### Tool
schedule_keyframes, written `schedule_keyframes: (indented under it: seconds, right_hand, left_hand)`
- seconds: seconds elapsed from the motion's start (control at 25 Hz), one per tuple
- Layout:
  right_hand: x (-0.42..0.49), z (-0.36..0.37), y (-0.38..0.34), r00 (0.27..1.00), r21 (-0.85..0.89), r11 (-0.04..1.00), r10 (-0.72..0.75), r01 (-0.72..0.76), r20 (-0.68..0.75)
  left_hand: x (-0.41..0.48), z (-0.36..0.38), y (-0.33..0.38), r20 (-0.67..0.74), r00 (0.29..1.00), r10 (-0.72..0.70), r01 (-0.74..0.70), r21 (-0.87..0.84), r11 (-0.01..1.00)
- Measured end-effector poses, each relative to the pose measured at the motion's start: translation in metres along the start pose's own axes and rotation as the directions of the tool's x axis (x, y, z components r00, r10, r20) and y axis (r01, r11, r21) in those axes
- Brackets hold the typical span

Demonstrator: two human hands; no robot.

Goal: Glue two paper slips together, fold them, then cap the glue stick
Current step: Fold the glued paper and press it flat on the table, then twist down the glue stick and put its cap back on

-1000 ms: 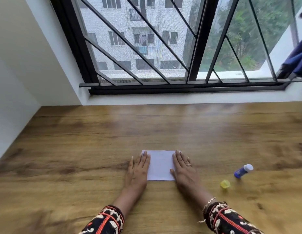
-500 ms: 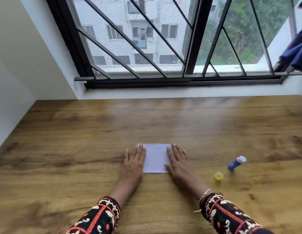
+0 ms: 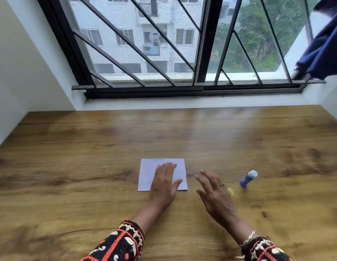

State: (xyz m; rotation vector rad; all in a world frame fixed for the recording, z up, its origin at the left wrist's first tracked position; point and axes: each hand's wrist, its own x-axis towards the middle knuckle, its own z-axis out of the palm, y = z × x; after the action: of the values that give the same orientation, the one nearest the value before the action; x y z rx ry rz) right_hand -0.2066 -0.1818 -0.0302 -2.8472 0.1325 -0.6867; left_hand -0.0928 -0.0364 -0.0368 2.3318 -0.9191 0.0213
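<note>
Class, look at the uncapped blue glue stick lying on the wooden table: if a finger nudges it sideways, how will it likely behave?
The glue stick lies on its side and looks cylindrical, so it would probably roll. It looks small, so likely light and easily pushed. The table looks smooth, so little would stop it.

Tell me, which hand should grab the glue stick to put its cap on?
The right hand, probably. It is open, off the paper, and beside the yellow cap and the blue glue stick. The left hand lies flat on the paper, farther from both.
</note>
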Motion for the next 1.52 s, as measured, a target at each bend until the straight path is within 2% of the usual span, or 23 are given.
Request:
schedule_keyframes:
  seconds: [0.12, 0.24, 0.36, 0.44, 0.52, 0.64, 0.8, 0.96, 1.08, 1.16, 1.32, 1.52]
  right_hand:
    - [-0.016, -0.016, 0.017, 0.990, 0.086, 0.996, 0.043, -0.032, -0.135]
    - [-0.031, -0.034, 0.036, 0.963, 0.119, 0.987, 0.131, -0.105, -0.236]
    - [-0.040, -0.048, 0.055, 0.901, 0.138, 0.963, 0.265, -0.231, -0.344]
    - [-0.042, -0.052, 0.066, 0.866, 0.201, 0.938, 0.340, -0.283, -0.367]
    - [-0.045, -0.049, 0.078, 0.857, 0.300, 0.897, 0.413, -0.325, -0.307]
    - [-0.046, -0.039, 0.093, 0.833, 0.456, 0.770, 0.543, -0.446, -0.102]
    - [-0.040, -0.032, 0.100, 0.768, 0.529, 0.627, 0.635, -0.573, 0.080]
    - [-0.037, -0.027, 0.106, 0.767, 0.499, 0.634, 0.633, -0.591, 0.105]
    - [-0.030, -0.030, 0.100, 0.767, 0.562, 0.590, 0.627, -0.580, 0.132]
    - [-0.021, -0.034, 0.089, 0.792, 0.600, 0.588, 0.596, -0.542, 0.131]
    - [-0.002, -0.039, 0.062, 0.854, 0.643, 0.607, 0.499, -0.467, 0.149]
    - [0.014, -0.044, 0.024, 0.896, 0.676, 0.608, 0.399, -0.417, 0.194]
  left_hand:
    - [0.001, 0.014, 0.013, -0.057, 0.994, 0.097, -0.100, -0.053, 0.994]
    - [0.002, 0.023, 0.022, -0.065, 0.991, 0.121, -0.126, -0.080, 0.989]
    - [0.003, 0.028, 0.029, -0.068, 0.989, 0.128, -0.133, -0.079, 0.988]
    - [0.004, 0.030, 0.032, -0.070, 0.991, 0.118, -0.123, -0.077, 0.989]
    - [0.003, 0.031, 0.034, -0.058, 0.993, 0.103, -0.107, -0.069, 0.992]
    - [0.003, 0.032, 0.039, -0.042, 0.996, 0.080, -0.084, -0.078, 0.993]
    - [0.001, 0.032, 0.043, -0.018, 0.998, 0.052, -0.053, -0.091, 0.994]
    - [0.000, 0.030, 0.049, -0.004, 1.000, 0.028, -0.028, -0.086, 0.996]
    - [-0.002, 0.027, 0.053, -0.001, 1.000, -0.010, 0.010, -0.131, 0.991]
    - [-0.004, 0.024, 0.059, -0.001, 1.000, -0.026, 0.026, -0.168, 0.986]
    - [-0.001, 0.015, 0.074, -0.014, 0.999, -0.046, 0.039, -0.324, 0.945]
    - [-0.001, -0.001, 0.089, 0.023, 0.999, -0.035, 0.042, -0.510, 0.859]
